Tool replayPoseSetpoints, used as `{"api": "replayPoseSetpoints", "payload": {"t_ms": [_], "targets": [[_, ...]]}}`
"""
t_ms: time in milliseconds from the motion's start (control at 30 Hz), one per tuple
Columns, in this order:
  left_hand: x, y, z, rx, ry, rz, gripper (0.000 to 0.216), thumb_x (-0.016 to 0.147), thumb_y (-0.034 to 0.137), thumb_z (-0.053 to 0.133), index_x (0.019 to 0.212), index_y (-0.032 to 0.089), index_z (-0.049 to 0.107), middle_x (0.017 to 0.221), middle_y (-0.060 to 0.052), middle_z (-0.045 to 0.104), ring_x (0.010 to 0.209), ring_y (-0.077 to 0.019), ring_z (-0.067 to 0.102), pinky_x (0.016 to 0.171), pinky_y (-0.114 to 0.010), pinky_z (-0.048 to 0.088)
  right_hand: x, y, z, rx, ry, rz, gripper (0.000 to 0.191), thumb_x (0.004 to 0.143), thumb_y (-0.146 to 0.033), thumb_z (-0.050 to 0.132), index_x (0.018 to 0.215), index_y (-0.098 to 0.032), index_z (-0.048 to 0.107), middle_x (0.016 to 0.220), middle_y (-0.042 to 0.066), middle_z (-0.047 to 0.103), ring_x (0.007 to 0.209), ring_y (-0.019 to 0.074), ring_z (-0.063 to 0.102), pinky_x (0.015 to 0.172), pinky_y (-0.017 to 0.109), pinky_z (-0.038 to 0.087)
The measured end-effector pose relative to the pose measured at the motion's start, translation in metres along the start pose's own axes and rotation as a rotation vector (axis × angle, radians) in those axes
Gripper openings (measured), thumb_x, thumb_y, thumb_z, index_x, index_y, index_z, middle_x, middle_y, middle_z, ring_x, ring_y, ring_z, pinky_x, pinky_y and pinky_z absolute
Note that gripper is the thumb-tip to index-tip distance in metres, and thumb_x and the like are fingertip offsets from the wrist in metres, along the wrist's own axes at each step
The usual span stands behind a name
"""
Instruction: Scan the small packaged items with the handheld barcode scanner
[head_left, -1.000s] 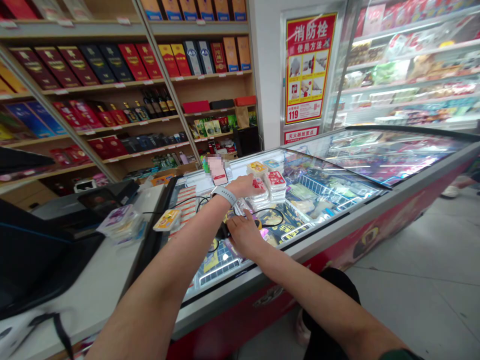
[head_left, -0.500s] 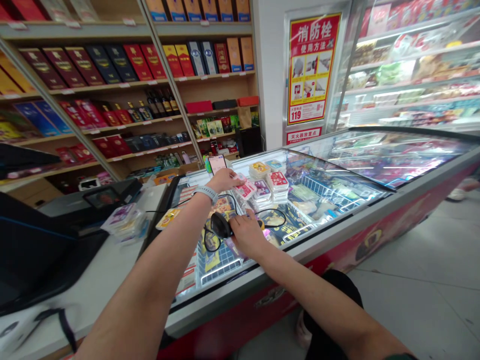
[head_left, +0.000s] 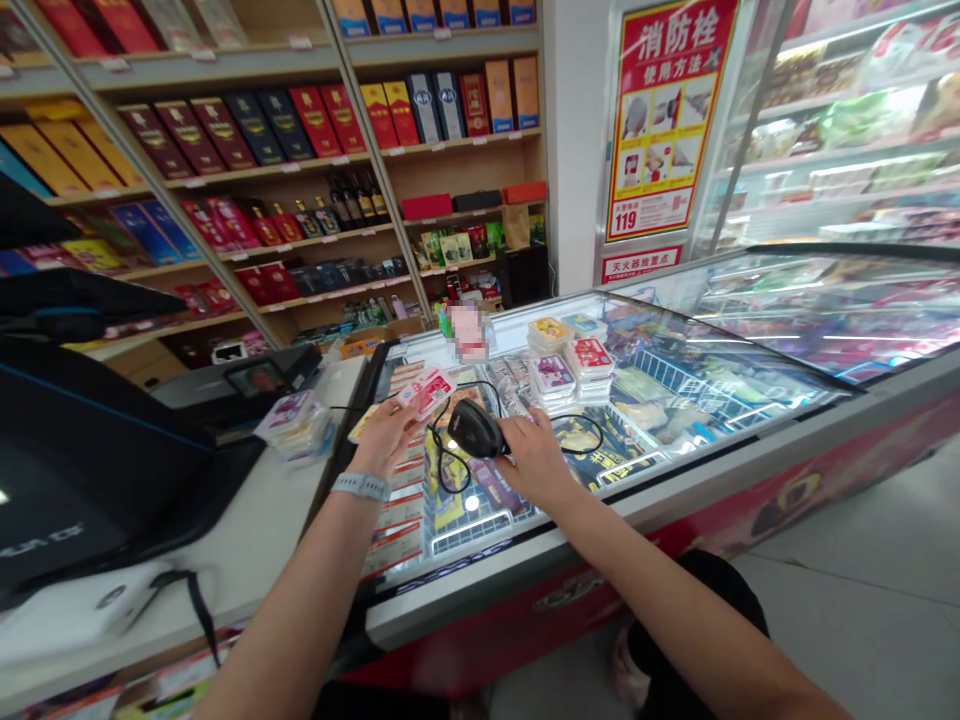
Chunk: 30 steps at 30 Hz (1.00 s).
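My left hand (head_left: 386,432) grips a flat red-and-white plastic pack (head_left: 433,392) by its near edge, above the left part of the glass-topped freezer (head_left: 637,505). My right hand (head_left: 538,458) is wrapped around a black handheld barcode scanner (head_left: 478,430), whose head points left, below and to the right of the pack. The scanner's black cable (head_left: 600,432) loops over the glass. Beyond my right hand stand short stacks: purple-labelled packs (head_left: 553,376), red-labelled packs (head_left: 590,358) and yellow-labelled packs (head_left: 550,331).
Left of the freezer, a white counter (head_left: 259,520) carries a clear bundle of packs (head_left: 296,428) and a black checkout machine (head_left: 97,470). A blurred-out item (head_left: 469,330) stands at the freezer's far edge. Behind are shelves of boxes and bottles (head_left: 322,210) and a red fire-hydrant sign (head_left: 667,120).
My left hand has drawn back left from the stacks with the red-and-white pack. The scanner in my right hand now shows its head more fully. The view has shifted left.
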<state>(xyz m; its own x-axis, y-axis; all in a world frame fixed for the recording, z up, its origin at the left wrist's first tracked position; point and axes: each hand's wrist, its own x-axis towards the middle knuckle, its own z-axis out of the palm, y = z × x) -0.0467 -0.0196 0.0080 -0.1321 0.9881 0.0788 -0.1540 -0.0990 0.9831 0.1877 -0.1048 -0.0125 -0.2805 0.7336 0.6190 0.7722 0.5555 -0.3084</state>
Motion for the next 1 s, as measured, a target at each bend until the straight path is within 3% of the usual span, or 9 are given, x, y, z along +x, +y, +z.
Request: {"api": "replayPoseSetpoints", "payload": {"t_ms": [133,467,867,1000], "targets": [[-0.012,-0.012,-0.006,-0.118,0.02,-0.017,0.036,0.058,0.026,0.08,0.079,0.019,0.052,0.089,-0.002,0.07,0.084,-0.0167,0.067,0.081,-0.036,0.054,0.002,0.004,-0.001,0.053,0.053,0.014,0.028,0.077,-0.017,0.054,0.105,-0.016,0.055,0.096,0.008,0.066,0.095,0.0238,0.059,0.105,0.044,0.027],[-0.02,-0.017,0.002,-0.195,0.004,0.015,0.043,0.056,0.027,0.081,0.086,0.019,0.051,0.09,-0.001,0.069,0.083,-0.0128,0.066,0.082,-0.031,0.051,0.002,0.006,0.0,0.022,0.037,-0.017,0.025,0.078,-0.017,0.052,0.103,-0.016,0.055,0.092,0.007,0.066,0.093,0.0233,0.059,0.106,0.045,0.024],[-0.026,-0.017,0.009,-0.108,0.002,0.024,0.041,0.058,0.031,0.08,0.085,0.02,0.051,0.091,-0.002,0.069,0.085,-0.0145,0.065,0.083,-0.034,0.051,0.001,0.002,-0.002,-0.014,0.048,-0.004,0.024,0.078,-0.018,0.051,0.101,-0.015,0.054,0.092,0.008,0.065,0.091,0.0239,0.059,0.109,0.046,0.022],[-0.022,-0.013,0.0,0.008,0.102,0.107,0.041,0.061,0.039,0.076,0.085,0.02,0.049,0.089,-0.002,0.067,0.084,-0.0147,0.065,0.078,-0.031,0.052,0.001,0.003,-0.001,-0.018,0.041,-0.009,0.023,0.08,-0.019,0.051,0.102,-0.016,0.054,0.093,0.008,0.065,0.093,0.0239,0.059,0.109,0.046,0.022]]}}
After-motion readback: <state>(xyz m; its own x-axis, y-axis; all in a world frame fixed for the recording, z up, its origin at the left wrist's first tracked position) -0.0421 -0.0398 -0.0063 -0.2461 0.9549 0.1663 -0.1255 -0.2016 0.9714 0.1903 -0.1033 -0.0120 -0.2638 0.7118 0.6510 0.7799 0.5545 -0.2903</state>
